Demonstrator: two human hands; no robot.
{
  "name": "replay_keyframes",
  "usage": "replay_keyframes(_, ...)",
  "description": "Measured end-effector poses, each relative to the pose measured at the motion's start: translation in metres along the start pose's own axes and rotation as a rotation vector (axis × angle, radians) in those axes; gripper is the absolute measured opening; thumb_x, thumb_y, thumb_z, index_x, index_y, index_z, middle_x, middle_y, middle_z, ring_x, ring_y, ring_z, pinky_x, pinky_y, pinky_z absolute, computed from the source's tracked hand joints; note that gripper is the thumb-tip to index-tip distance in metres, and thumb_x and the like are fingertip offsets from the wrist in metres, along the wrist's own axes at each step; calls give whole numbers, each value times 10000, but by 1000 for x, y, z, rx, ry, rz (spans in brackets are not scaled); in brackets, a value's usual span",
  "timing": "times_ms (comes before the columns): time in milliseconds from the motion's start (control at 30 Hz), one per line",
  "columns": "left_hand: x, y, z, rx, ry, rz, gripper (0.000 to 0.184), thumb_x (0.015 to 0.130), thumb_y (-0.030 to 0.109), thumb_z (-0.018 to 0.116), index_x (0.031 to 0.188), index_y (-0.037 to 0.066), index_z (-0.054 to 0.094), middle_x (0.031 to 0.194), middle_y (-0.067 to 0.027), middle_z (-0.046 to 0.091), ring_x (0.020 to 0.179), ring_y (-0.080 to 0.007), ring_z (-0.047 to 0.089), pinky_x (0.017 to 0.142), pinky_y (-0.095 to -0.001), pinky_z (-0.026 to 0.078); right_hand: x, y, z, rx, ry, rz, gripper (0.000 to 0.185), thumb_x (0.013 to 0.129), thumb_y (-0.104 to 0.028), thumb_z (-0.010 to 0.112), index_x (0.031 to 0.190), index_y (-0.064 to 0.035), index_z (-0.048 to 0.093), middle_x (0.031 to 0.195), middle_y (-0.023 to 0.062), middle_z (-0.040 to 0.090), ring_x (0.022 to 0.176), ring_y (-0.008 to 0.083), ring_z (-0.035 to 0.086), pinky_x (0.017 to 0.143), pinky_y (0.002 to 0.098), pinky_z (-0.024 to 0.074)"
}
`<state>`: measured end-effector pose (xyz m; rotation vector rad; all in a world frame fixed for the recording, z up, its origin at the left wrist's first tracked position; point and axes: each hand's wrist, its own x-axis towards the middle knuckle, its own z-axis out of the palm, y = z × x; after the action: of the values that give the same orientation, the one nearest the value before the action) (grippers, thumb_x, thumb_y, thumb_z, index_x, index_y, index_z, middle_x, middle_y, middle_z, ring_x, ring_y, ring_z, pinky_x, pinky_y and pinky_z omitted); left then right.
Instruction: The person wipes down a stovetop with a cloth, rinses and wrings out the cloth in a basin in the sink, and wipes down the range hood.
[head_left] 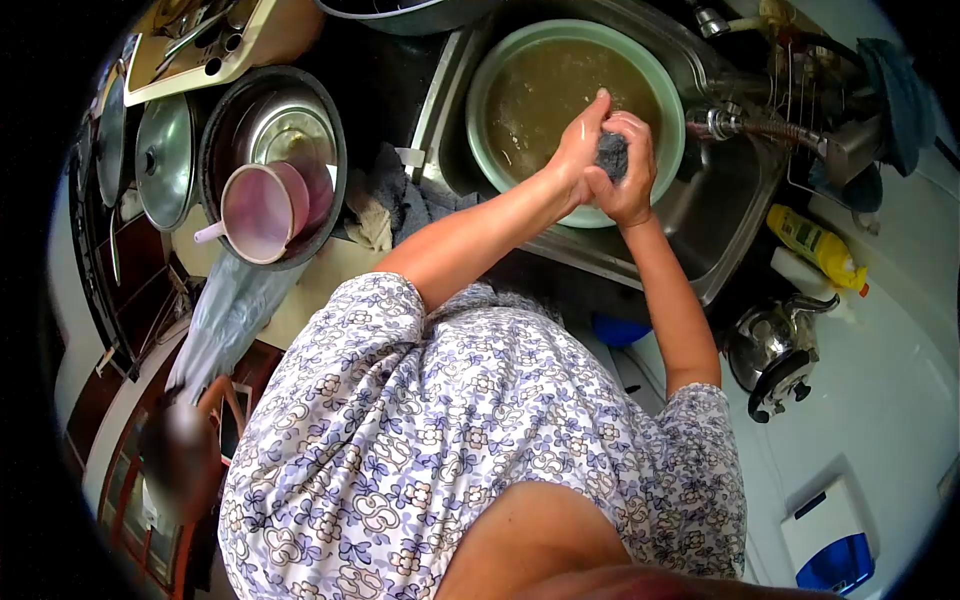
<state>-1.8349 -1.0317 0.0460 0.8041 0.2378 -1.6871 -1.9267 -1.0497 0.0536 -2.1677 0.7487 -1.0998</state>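
Both my hands meet above the right part of a pale green basin (478, 130) of murky brown water, which sits in a steel sink. A wet, dark grey wad (612, 157), a cloth or a scouring pad, is squeezed between them. My right hand (636, 175) curls its fingers round it from the right. From the left, my left hand (578, 148) presses against the wad and the other hand, thumb raised; its remaining fingers are mostly hidden. Wet skin shines on both hands. The tap (720, 122) juts in just right of the basin.
Left of the sink lie grey cloths (400, 190). Further left, a dark pot (213, 130) holds a pink mug (262, 215), near a pot lid (165, 160). On the right stand a yellow bottle (815, 245) and a steel kettle (765, 345). Another person (185, 450) is at lower left.
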Motion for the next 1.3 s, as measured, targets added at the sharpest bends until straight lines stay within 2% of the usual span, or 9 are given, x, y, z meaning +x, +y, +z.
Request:
replay_keyframes(167, 10, -4, 2, 6, -72, -48, 348, 903, 424, 429, 800, 98, 497, 741, -52, 538, 642, -174, 527, 582, -330, 433, 2, -12, 11, 92, 138, 343, 317, 794, -241, 594, 973, 3, 501, 925, 113, 543, 859, 221, 518, 807, 319, 403)
replay_keyframes(500, 13, -19, -17, 459, 24, 41, 397, 923, 372, 409, 892, 13, 576, 782, -44, 544, 731, -122, 481, 662, -278, 411, -7, -9, 29, 343, 414, 896, 262, 893, -213, 422, 790, 1, 531, 738, 72, 526, 693, 172, 480, 655, 309, 395)
replay_keyframes(633, 15, -17, -37, 856, -51, 105, 421, 864, 370, 525, 1011, -25, 526, 902, -86, 557, 835, -133, 515, 723, -271, 422, -32, 39, 27, 1316, 720, 1297, 343, 893, -328, 465, 822, -9, 570, 857, 78, 600, 804, 175, 554, 764, 305, 429)
replay_keyframes(700, 10, -17, -41, 969, -47, 309, 464, 831, 347, 584, 1071, -36, 480, 947, -105, 549, 867, -150, 526, 753, -276, 429, -32, 31, 22, 1210, 716, 1260, 465, 877, -418, 481, 1074, 2, 507, 1080, 106, 552, 1003, 199, 507, 907, 332, 377)
replay_keyframes(833, 8, 1, -48, 626, 68, 245, 521, 775, 238, 670, 1127, -38, 401, 992, -123, 540, 880, -172, 544, 766, -287, 453, -41, 23, 24, 1092, 378, 1211, 676, 832, -373, 588, 1325, -18, 292, 1267, 101, 405, 1184, 226, 369, 988, 343, 290)
replay_keyframes(933, 10, 14, -47, 542, 94, 167, 346, 792, 233, 658, 957, -42, 529, 843, -86, 594, 745, -149, 565, 676, -262, 468, -46, 15, 28, 678, 97, 1095, 656, 733, -89, 660, 1312, -55, 355, 1236, 159, 448, 1102, 239, 463, 911, 334, 375)
replay_keyframes(1067, 13, 33, -54, 498, 280, 123, 344, 800, 263, 654, 951, -37, 580, 826, -77, 613, 696, -149, 576, 637, -259, 460, -54, 54, 7, 629, 33, 1238, 532, 698, 19, 578, 1214, -86, 504, 1178, 171, 509, 1095, 274, 476, 906, 357, 393)
replay_keyframes(1200, 55, 29, -128, 616, 457, 233, 472, 841, 195, 578, 1237, -7, 417, 1125, -138, 541, 958, -216, 538, 741, -349, 454, -82, 121, 12, -16, -55, 1193, 620, 745, -76, 575, 1321, -127, 353, 1346, 221, 313, 1228, 369, 322, 979, 444, 322)
replay_keyframes(1300, 77, 15, -168, 703, 354, 267, 575, 846, 220, 571, 1342, 79, 318, 1270, -115, 448, 1087, -251, 470, 795, -390, 439, -108, 143, 59, -463, -287, 1263, 768, 751, -141, 611, 1389, -155, 184, 1398, 231, 189, 1267, 434, 204, 989, 531, 270)
